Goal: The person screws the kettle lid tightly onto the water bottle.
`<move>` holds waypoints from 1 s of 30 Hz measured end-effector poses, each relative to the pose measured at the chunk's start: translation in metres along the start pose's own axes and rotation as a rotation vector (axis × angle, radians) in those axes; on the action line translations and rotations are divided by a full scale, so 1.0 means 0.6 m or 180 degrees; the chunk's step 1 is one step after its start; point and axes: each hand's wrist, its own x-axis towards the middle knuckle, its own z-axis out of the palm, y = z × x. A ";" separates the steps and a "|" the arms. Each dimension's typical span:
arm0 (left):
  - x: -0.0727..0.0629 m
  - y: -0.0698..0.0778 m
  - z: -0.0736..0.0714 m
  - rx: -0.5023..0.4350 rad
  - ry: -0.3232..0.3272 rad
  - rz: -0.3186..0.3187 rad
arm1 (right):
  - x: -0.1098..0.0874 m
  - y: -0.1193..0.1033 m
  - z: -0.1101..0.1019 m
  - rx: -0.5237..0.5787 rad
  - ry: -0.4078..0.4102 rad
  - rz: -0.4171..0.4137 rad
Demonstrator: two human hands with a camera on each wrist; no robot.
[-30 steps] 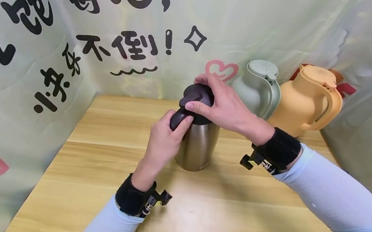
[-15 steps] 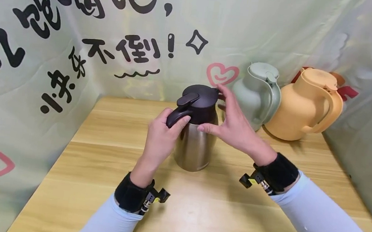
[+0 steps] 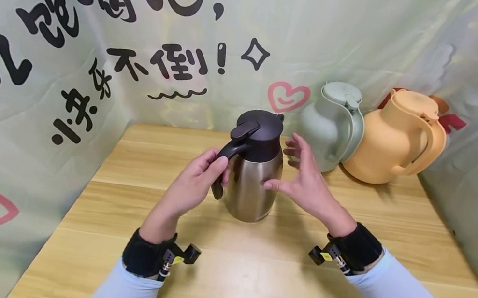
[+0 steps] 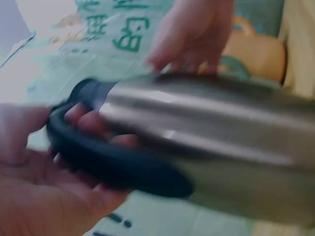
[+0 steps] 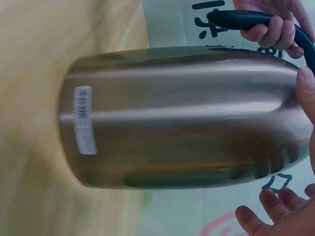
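A stainless steel thermos jug (image 3: 253, 189) stands upright on the table, its black lid (image 3: 267, 125) on top and its handle toward the left. My left hand (image 3: 193, 183) grips the black handle (image 4: 113, 162); in the left wrist view its fingers pass through the loop. Beside the jug's right side is my right hand (image 3: 307, 187), fingers spread and slightly bent. Its thumb overlaps the steel body in the head view, but contact cannot be told. A barcode label (image 5: 83, 120) shows near the jug's base in the right wrist view.
At the back right stand a grey-green jug (image 3: 322, 124) and an orange jug (image 3: 390, 145), side by side. Printed cloth (image 3: 219, 1) walls in the wooden table (image 3: 247, 276) at the back and sides.
My right hand has come off the lid and moved down along the jug's right side. My left hand has slid lower on the handle. The jug stays about where it was.
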 end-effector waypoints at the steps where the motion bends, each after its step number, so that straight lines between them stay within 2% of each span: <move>1: -0.004 0.001 -0.009 0.0099 -0.0152 -0.0008 | -0.004 0.005 0.001 0.0014 -0.0021 0.0008; 5: -0.013 0.000 -0.042 0.0462 -0.0672 -0.0051 | -0.025 0.027 0.005 0.0101 -0.0088 0.0097; 7: -0.013 0.000 -0.052 0.0564 -0.0805 -0.0084 | -0.036 0.037 0.008 0.0140 -0.0091 0.0140; 9: -0.013 -0.002 -0.058 0.0609 -0.0839 -0.0105 | -0.044 0.047 0.012 0.0190 -0.0091 0.0165; 13: -0.013 -0.005 -0.057 0.0640 -0.0729 -0.0165 | -0.056 0.061 0.019 0.0230 -0.0128 0.0170; 18: -0.009 -0.006 -0.042 0.0689 -0.0655 -0.0189 | -0.060 0.065 0.022 0.0195 -0.0188 0.0209; 22: -0.010 -0.005 -0.025 0.0896 -0.0527 -0.0184 | -0.058 0.067 0.024 0.0191 -0.0185 0.0241; 30: -0.008 -0.008 0.026 0.1246 0.0039 -0.0114 | -0.057 0.078 0.029 0.0216 -0.0180 0.0363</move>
